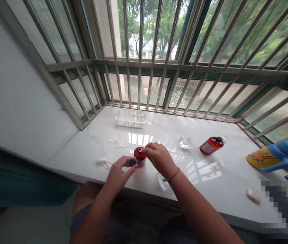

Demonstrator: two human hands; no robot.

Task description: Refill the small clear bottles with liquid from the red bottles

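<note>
Two bare hands, the left (117, 174) and the right (160, 157), meet at a translucent red bottle (140, 156), which stands upright on a glossy white bench (156, 125) near its front edge, as I see it from within the room. The left fingers are curled nearly closed around a small, round, black cap-like piece (132, 162) just beside the bottle; the right fingers are pinched together at the bottle's mouth, and I cannot tell whether they grip anything there. Behind: a white, perforated, rectangular plastic basket (131, 119). Right: a crumpled clear plastic piece (185, 143), then a second red bottle with a black cap and pale label (211, 146)
</note>
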